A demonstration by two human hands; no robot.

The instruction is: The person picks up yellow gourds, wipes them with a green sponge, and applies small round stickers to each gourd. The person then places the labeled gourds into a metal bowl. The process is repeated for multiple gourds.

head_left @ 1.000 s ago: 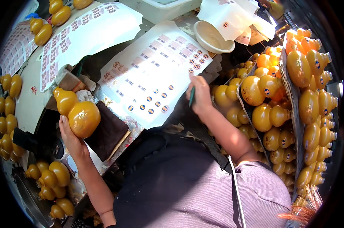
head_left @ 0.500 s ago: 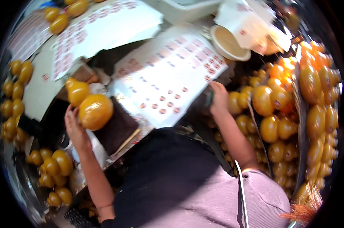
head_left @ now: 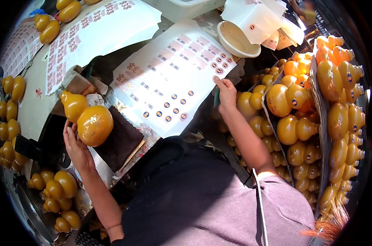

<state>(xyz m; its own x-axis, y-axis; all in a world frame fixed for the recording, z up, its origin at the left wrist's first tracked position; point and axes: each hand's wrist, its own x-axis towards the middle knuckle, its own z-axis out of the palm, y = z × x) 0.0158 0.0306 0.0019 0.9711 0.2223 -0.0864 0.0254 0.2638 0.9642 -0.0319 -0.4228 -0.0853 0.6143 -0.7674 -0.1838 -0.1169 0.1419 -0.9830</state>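
Note:
My left hand (head_left: 76, 144) holds a glossy amber gourd-shaped bottle (head_left: 88, 118) from below, above a dark brown cloth (head_left: 120, 141). My right hand (head_left: 225, 94) reaches to the right edge of a white sticker sheet (head_left: 169, 78) that carries small round blue and red stickers. Its thumb and fingertips touch the sheet near a round sticker. A thin dark green tool (head_left: 216, 98) shows under the palm.
Another large sticker sheet (head_left: 95, 28) lies at the back left. A cream bowl (head_left: 237, 41) and white paper bags (head_left: 257, 18) stand behind. Several amber gourds are piled at right (head_left: 301, 115) and along the left edge (head_left: 11, 110).
My right hand has moved up along the sticker sheet's right edge toward the round stickers. My left hand still holds the gourd, shifted a little.

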